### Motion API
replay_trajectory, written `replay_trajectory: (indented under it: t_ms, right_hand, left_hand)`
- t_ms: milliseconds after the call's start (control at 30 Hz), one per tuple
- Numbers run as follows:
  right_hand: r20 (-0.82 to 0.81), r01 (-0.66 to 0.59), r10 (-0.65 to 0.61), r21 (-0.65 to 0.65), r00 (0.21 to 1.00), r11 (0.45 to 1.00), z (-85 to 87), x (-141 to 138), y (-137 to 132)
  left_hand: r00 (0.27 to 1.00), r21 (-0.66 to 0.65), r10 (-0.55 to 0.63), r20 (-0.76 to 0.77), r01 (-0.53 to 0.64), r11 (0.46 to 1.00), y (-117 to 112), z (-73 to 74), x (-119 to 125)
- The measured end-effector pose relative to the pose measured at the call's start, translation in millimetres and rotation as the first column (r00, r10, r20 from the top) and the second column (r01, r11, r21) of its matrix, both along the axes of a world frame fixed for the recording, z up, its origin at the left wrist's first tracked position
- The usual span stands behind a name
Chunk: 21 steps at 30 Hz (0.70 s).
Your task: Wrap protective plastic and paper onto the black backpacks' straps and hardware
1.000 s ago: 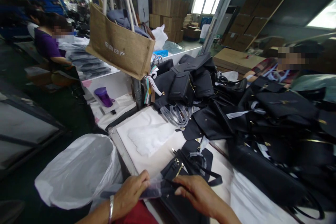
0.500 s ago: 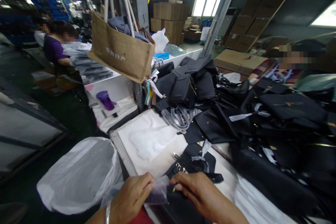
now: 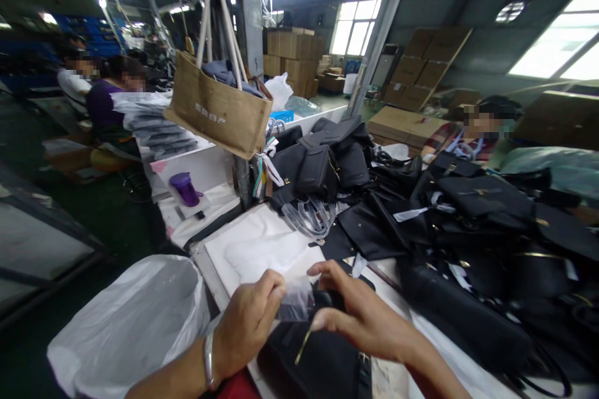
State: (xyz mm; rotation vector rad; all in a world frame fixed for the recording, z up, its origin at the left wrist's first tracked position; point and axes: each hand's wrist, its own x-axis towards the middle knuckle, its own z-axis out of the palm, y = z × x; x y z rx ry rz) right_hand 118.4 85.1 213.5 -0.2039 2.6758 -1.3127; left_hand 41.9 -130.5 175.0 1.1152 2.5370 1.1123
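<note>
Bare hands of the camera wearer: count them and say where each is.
2: the left hand, wearing a silver metal bracelet, grips translucent plastic film at lower centre; the right hand is just right of it, over a smooth black bag.

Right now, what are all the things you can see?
Clear crinkly plastic wrap: one, clear, front middle
Black bag with gold metal: one, black, below the wrap
Piled black bags: many, black, right side
Pale worktable: one, cream, centre
Tan fabric tote with white handles: one, tan, hanging upper middle
Purple plastic cup: one, purple, left of centre
Big white plastic sack: one, white, lower left
Brown cardboard boxes: many, brown, background
Bright windows: two or more, white, background
Other people: at least three, mixed clothes, both sides
Silver bracelet: one, silver, left wrist
Bare left hand: one, gripping wrap
Bare right hand: one, right of wrap
</note>
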Motion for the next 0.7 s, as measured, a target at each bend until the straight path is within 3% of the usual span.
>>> replay_trajectory:
  t_ms: [100, 167, 233, 300, 367, 433, 467, 533, 600, 700]
  right_hand:
    - [-0.04, 0.072, -0.076, -0.101, 0.996, 0.992, 18.8, 6, 5]
    - [-0.04, 0.103, -0.109, -0.147, 0.993, 0.984, 16.4, 10, 7]
    - [-0.007, 0.103, -0.104, -0.089, 0.995, 0.991, -3.1, 14, 4]
    - [0.08, 0.031, -0.033, 0.034, 0.996, 0.999, -36.1, 20, -5]
    - [0.225, -0.128, 0.107, 0.079, 0.968, 0.989, -71.4, 27, -18]
    - [0.306, -0.248, 0.228, 0.028, 0.924, 0.968, -95.9, 35, -29]
    - [0.304, -0.257, 0.243, 0.007, 0.921, 0.966, -101.5, 39, -32]
    - [0.253, -0.202, 0.195, 0.003, 0.948, 0.979, -100.3, 45, -31]
    - [0.201, -0.106, 0.099, 0.028, 0.975, 0.994, -89.6, 46, -23]
    - [0.166, -0.059, 0.052, 0.037, 0.985, 0.998, -74.6, 42, -10]
  left_hand:
    - [0.962, -0.02, -0.15, -0.228, 0.149, 0.989, 8, 43.0, -7]
    - [0.958, 0.023, -0.166, -0.236, 0.176, 0.984, 13, 48.7, -1]
    - [0.994, 0.092, -0.045, -0.104, 0.055, 0.994, 14, 23.0, 14]
    - [0.983, 0.089, 0.046, 0.179, -0.063, 0.994, 6, -28.3, 36]
    - [0.881, 0.008, -0.024, 0.472, 0.022, 1.0, -10, -84.6, 54]
    - [0.838, -0.008, -0.053, 0.544, 0.069, 0.998, -28, -123.2, 65]
    - [0.832, 0.005, -0.02, 0.554, 0.021, 1.0, -35, -132.2, 67]
    - [0.817, 0.056, 0.035, 0.576, -0.082, 0.995, -44, -132.2, 64]
    - [0.832, 0.096, 0.061, 0.551, -0.136, 0.986, -46, -119.6, 56]
    - [0.892, 0.086, 0.066, 0.447, -0.117, 0.989, -41, -103.1, 46]
